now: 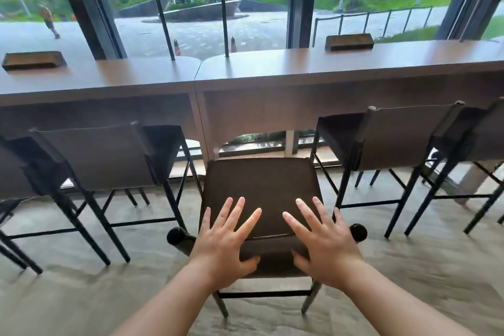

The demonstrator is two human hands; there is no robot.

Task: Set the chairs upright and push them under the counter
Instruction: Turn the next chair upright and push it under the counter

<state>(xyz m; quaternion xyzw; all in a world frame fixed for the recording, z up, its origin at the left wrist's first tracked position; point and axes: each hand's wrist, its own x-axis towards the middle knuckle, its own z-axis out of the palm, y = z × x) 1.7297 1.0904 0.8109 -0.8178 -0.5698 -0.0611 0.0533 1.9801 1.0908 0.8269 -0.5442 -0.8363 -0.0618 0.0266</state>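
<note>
Both hands, left hand (pixel 222 247) and right hand (pixel 326 245), lie spread on the backrest of the upright chair (pixel 261 194), thumbs hooked beneath. Ahead waits the desk (pixel 272 71); push evenly, keeping it straight between its neighbours.

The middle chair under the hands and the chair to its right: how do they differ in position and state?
The middle chair stands out from the counter, its whole seat showing; the right chair sits closer in, its seat front under the counter's edge. The left hand and right hand rest spread on the middle chair's backrest; nothing touches the right chair. The middle chair looks darker; the right chair greyer. Both stand upright, facing the counter.
</note>
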